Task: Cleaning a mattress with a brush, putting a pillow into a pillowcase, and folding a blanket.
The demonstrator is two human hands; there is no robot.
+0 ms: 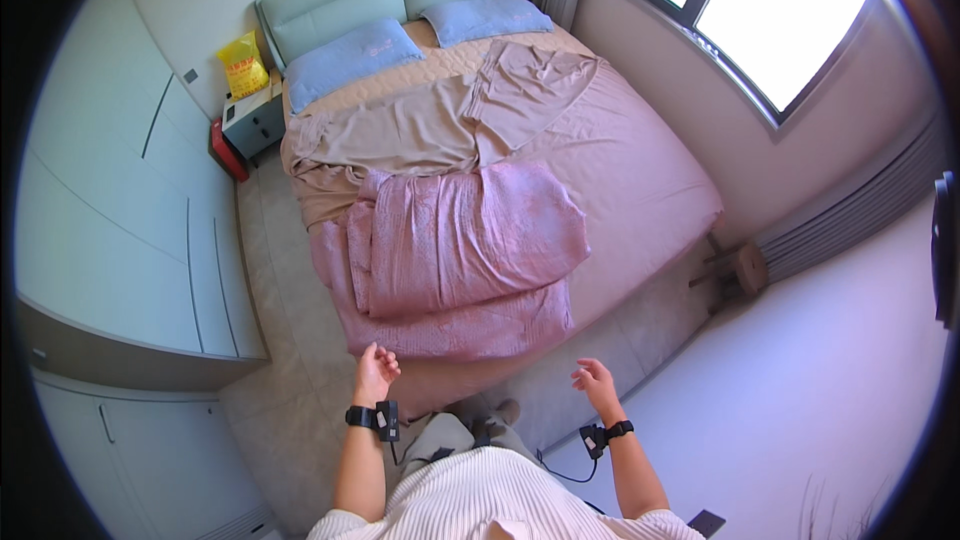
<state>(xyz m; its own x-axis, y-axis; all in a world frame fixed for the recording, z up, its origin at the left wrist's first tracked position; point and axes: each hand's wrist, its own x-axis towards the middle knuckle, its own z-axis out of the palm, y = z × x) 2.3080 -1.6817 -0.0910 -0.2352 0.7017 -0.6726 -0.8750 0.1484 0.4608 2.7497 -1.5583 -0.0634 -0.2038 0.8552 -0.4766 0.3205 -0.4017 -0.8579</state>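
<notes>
My left hand [376, 372] hovers at the near left corner of the bed, close to the edge of a folded pink patterned quilt [472, 240], fingers loosely curled and holding nothing. My right hand [594, 380] is in the air to the right of the bed's foot, its fingers apart and bent, with nothing in it. The quilt lies in uneven layers on the pink fitted sheet [637, 165]. Beyond it a rumpled beige cloth [405, 127] spreads across the mattress. Two blue pillows [352, 63] [487, 18] rest against the green padded headboard [337, 3].
Pale green cabinets [112, 187] line the left side. A nightstand [255, 123] bears a yellow bag [244, 67], with a red box [227, 150] beside it. On the right are a window [750, 14], a wooden stool [750, 270] and a grey curtain [847, 210]. A wall runs close by my right arm.
</notes>
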